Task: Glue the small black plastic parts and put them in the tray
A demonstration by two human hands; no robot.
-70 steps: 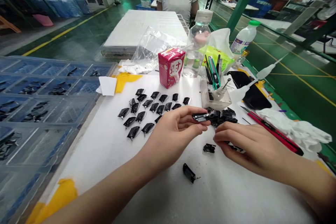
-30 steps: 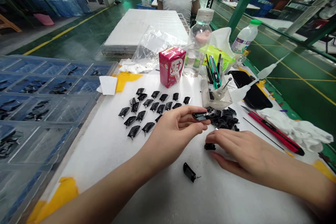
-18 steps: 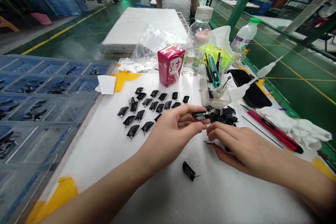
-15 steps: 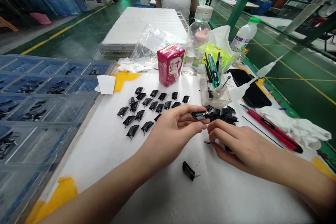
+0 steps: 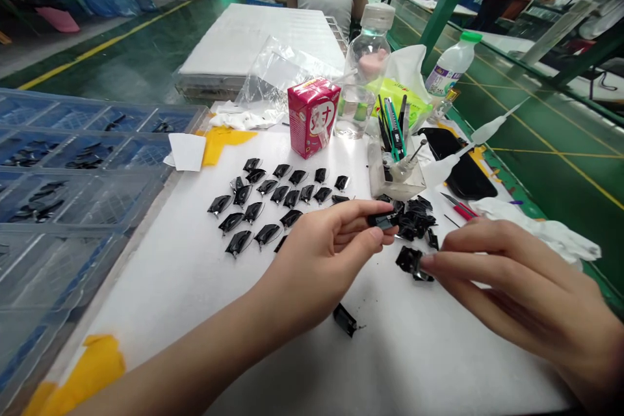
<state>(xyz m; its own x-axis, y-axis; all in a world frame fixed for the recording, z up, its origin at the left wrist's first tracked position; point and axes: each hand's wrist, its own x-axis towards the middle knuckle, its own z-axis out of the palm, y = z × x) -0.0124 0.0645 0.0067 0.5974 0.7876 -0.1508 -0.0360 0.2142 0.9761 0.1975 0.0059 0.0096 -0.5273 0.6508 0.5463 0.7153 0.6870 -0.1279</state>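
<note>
On the white-covered workbench (image 5: 429,351), I can see a small black plastic part (image 5: 383,221) with a metal face, pinched between thumb and fingertips of the left hand (image 5: 319,263). The right hand (image 5: 511,286) is half open, its fingertips (image 5: 429,261) at a loose black piece (image 5: 412,262).

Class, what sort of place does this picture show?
Probably a factory assembly workshop: blue plastic compartment trays hold small black parts, more lie in rows on a white-topped workbench, and the green floor has yellow lane lines.

Glossy black plastic clips (image 5: 238,244) on matt white foam sheet (image 5: 146,292).
</note>
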